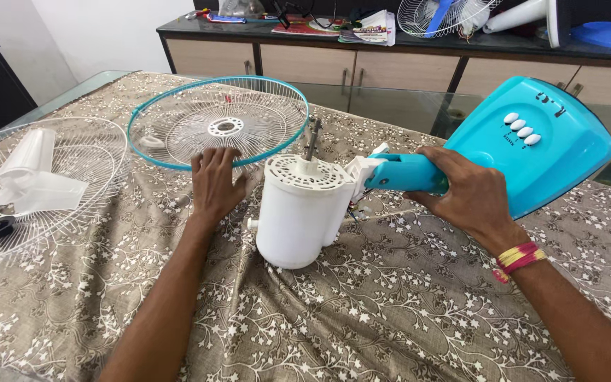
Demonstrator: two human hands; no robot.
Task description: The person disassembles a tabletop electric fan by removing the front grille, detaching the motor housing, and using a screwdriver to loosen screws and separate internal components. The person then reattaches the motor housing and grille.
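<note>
The desk (pixel 390 318) was covered by a brown flowered cloth, with a cabinet (pixel 305 64) seen behind it. A turquoise fan base (pixel 532 141) was laid on its side, its neck gripped by the closed fingers (pixel 438 164) of the right hand (pixel 468 191). The white motor (pixel 302 212) was stood between both hands. The left hand (pixel 215 185) was rested flat, fingers spread, against the rim of the blue-edged guard (pixel 217 122).

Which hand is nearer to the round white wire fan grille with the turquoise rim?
Left. The left hand lies flat with fingertips at the near edge of the turquoise-rimmed white wire fan grille; the right hand grips the turquoise fan neck, well to its right.
</note>
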